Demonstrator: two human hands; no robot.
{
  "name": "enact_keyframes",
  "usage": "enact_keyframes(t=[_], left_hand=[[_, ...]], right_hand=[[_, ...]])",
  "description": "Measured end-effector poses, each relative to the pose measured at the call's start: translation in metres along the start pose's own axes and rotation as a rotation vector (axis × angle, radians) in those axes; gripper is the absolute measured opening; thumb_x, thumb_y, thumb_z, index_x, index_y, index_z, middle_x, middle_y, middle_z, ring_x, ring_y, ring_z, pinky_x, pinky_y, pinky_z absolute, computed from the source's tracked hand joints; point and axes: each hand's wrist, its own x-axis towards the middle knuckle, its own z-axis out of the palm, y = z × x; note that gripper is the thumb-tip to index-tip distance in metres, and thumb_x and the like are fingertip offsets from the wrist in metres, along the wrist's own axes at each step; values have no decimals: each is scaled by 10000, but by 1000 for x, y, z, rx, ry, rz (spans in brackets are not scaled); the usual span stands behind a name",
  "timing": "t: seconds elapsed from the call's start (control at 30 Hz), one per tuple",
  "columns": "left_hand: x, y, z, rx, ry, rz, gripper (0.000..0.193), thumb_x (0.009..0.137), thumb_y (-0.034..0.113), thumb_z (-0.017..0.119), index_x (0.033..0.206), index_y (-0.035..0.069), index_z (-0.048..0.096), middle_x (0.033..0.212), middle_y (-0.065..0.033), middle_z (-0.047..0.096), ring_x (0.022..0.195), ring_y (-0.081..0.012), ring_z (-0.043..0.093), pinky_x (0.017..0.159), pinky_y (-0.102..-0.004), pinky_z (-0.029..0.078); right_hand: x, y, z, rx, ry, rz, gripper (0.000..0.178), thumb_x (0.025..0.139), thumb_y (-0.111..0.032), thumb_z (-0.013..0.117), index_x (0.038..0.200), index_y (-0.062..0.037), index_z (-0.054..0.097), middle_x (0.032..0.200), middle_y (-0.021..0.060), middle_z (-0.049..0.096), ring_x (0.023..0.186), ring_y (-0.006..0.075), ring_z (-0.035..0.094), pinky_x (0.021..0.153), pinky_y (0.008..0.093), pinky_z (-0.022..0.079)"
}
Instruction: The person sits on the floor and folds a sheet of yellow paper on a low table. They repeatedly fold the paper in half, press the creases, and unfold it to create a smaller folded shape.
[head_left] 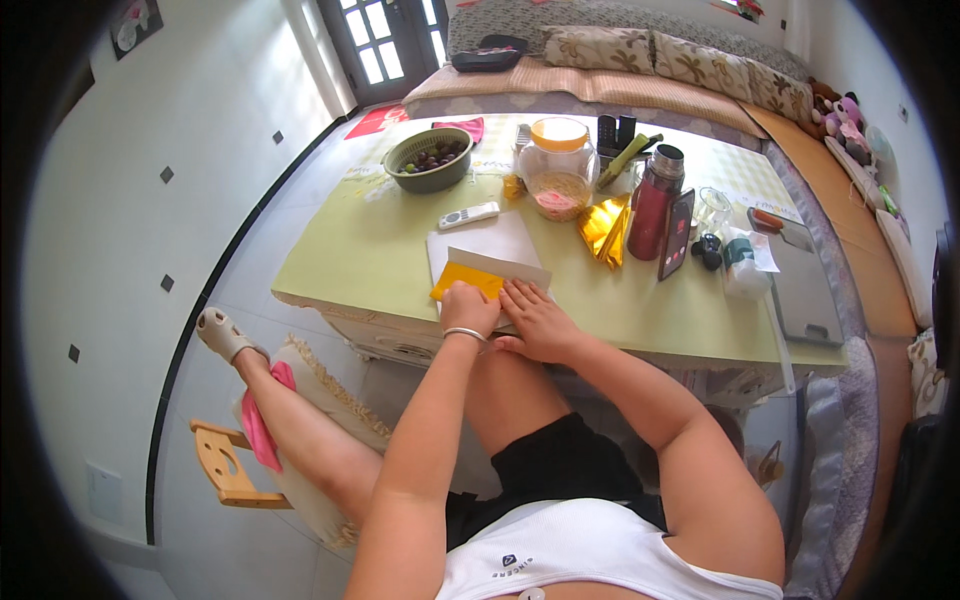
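Note:
A folded sheet of yellow paper (pixel 462 279) with a pale back lies near the front edge of the table, on top of white paper (pixel 503 236). My left hand (pixel 470 308), with a bangle on its wrist, is closed with curled fingers at the yellow paper's lower edge. My right hand (pixel 537 319) rests flat on the sheet's right part, fingers stretched out, right beside the left. The hands cover much of the sheet's lower portion. Just beyond the paper is a white remote control (pixel 468 215).
A bowl of dark round fruit (pixel 427 182) stands far left on the green table (pixel 340 250). Behind and right are an orange-lidded jar (pixel 560 140), crumpled gold foil (pixel 604 232), a red thermos (pixel 655 205), a phone (pixel 677 235), a tissue pack (pixel 745 265) and a grey board (pixel 806 290).

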Motion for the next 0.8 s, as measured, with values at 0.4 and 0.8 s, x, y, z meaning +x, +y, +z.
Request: enact_keyframes(t=[0.4, 0.8], left_hand=[[-4, -43, -54, 60, 33, 664, 208, 658, 55, 631, 865, 73, 652, 936, -103, 630, 952, -309, 593, 821, -428, 467], [-31, -42, -75, 0, -39, 769, 227, 674, 41, 657, 898, 78, 670, 895, -98, 629, 887, -316, 602, 824, -425, 470]], right_hand=[[-1, 5, -12, 57, -51, -138, 778, 887, -647, 527, 1495, -176, 411, 1517, 355, 267, 1450, 469, 219, 1194, 515, 151], [23, 68, -34, 538, -357, -170, 341, 996, -398, 526, 1272, -259, 670, 1582, 149, 302, 1512, 271, 147, 1184, 551, -72]])
